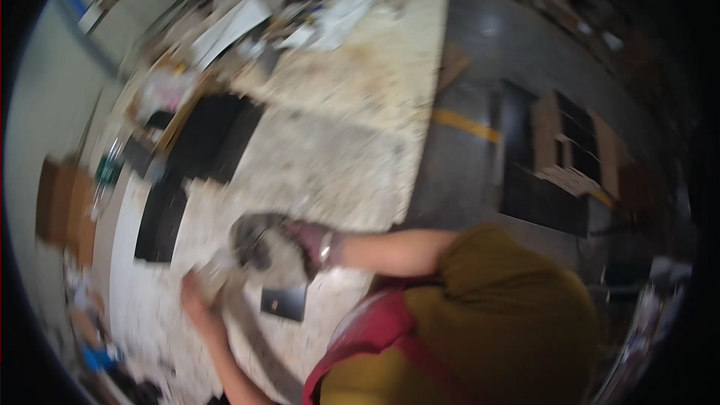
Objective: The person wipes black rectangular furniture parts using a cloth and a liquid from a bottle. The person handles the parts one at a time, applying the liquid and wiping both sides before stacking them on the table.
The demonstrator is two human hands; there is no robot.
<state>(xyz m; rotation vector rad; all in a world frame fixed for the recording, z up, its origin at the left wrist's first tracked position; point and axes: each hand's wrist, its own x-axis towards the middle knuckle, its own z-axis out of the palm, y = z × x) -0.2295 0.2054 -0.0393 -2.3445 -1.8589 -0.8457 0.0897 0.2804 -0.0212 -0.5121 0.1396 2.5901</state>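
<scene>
Bench (337, 157): long, pale and speckled, running from the near edge up to the far end of the view; the whole picture is smeared by motion.
Floor (480, 52): grey, to the right of the bench, with a yellow stripe (465, 126) near the bench's edge.
Dark sheets (214, 135): flat black pieces lying on the left half of the bench, one (160, 221) nearer, others farther up.
Clutter (285, 7): papers and small items heaped at the far end of the bench, too blurred to name singly.
Stack on the floor (574, 154): brown and black boards, well apart from the bench on the right.
Person's clothing (480, 315): mustard top with a red strap or apron edge, filling the lower right.
Right hand (281, 244): in a grey, worn glove with a wristband, reaching in from the right over the bench; closed around a pale object, though how firmly I cannot tell.
Left hand (196, 292): bare, coming up from the lower edge, fingers wrapped on the same object from the left.
Pale object (217, 270): small, light-coloured, held between both hands just above the bench; its kind is lost in blur.
Small black plate (283, 302): dark square lying on the bench just below the hands.
</scene>
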